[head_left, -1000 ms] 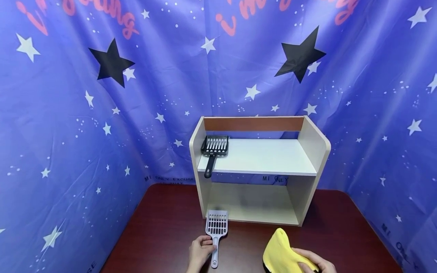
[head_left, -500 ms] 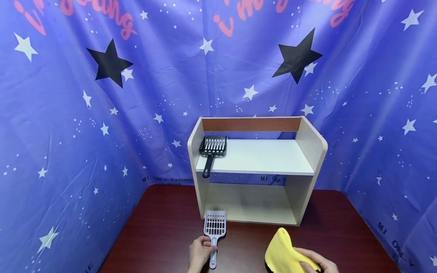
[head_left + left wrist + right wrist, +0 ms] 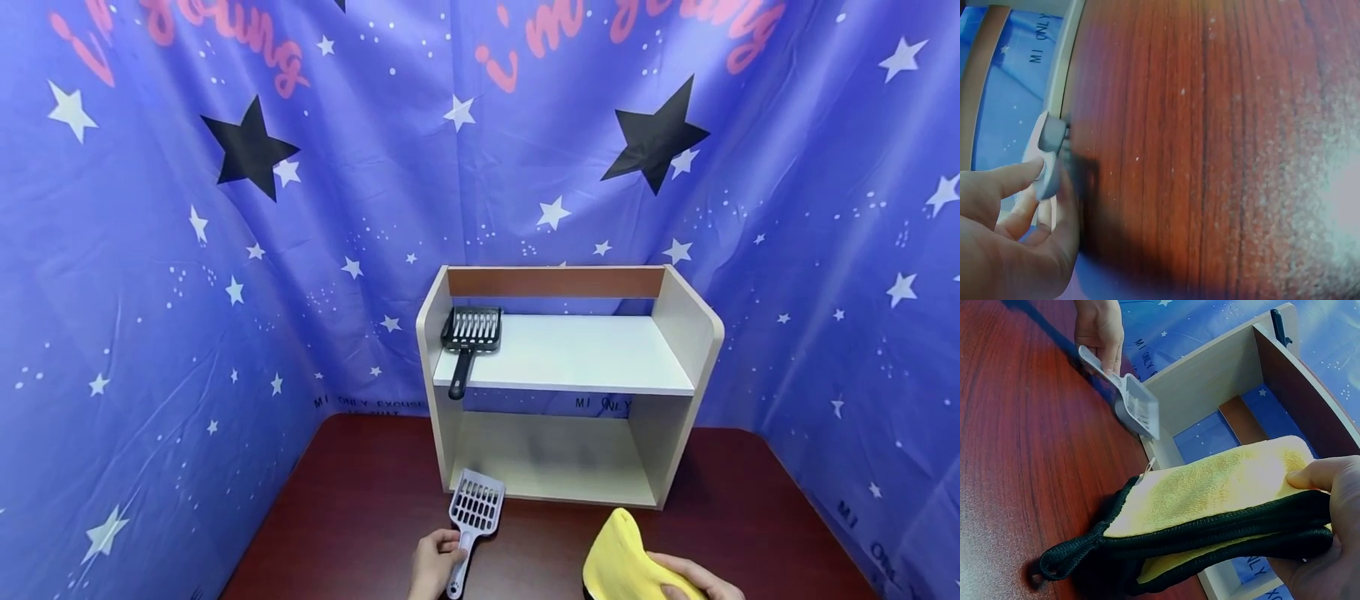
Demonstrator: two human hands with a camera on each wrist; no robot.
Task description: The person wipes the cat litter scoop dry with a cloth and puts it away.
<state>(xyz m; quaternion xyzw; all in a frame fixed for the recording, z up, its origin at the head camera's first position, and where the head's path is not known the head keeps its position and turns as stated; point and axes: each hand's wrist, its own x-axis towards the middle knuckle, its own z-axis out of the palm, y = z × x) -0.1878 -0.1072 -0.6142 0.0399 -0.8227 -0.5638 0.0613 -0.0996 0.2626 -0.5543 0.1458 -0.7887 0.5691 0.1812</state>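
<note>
My left hand [image 3: 435, 565] pinches the handle of a light grey litter scoop [image 3: 477, 502] between thumb and fingers. The scoop's slotted head points away, toward the shelf's lower left front. In the left wrist view the thumb of the left hand [image 3: 1016, 231] presses the scoop handle [image 3: 1049, 178] close over the tabletop. At the right, my right hand [image 3: 697, 577] grips a folded yellow cloth [image 3: 621, 558]. The right wrist view shows the cloth [image 3: 1222, 481] with black edging and a hanging loop, thumb on top and fingers beneath.
A two-tier pale wooden shelf [image 3: 562, 390] stands on the dark red wooden table [image 3: 360, 500]. On its upper tier, at the left, lies a black litter scoop [image 3: 472, 329] with its handle over the front edge. A blue star-printed curtain [image 3: 360, 208] hangs around the table.
The grey scoop has turned in my left hand's grip, its head swinging right and its handle end left. The right hand keeps its grip on the cloth. The head view tilts slightly up.
</note>
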